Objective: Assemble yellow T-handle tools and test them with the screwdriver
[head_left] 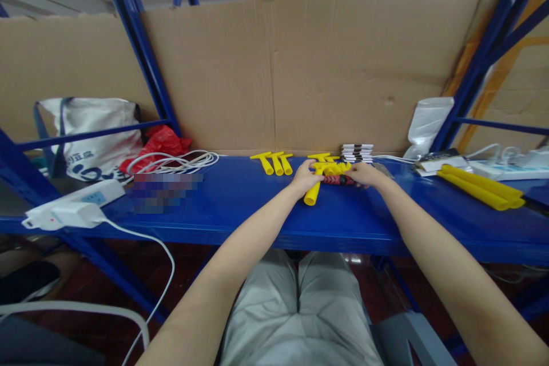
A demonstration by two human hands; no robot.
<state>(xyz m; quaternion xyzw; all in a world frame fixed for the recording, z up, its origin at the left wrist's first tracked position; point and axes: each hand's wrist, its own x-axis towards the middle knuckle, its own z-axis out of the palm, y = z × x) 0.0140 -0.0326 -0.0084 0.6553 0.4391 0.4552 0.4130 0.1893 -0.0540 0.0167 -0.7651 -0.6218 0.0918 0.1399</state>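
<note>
My left hand (304, 178) is closed round a yellow T-shaped plastic handle (315, 189) whose free end points toward me on the blue shelf (240, 206). My right hand (364, 173) is closed over a red and black patterned piece (337, 180) that lies against the handle's top. Three more yellow T-handles (274, 162) lie in a row to the left of my hands, and another yellow T-handle (322, 156) sits just behind them. A stack of small black and white items (357, 152) stands behind my right hand.
Long yellow tubes (480, 189) lie at the right beside a white power strip (510, 171) and a white pouch (429, 120). At the left are a coiled white cable (175, 161), a red bag (160, 143), a white tote bag (96, 131) and another power strip (72, 206). Cardboard (274, 74) backs the shelf.
</note>
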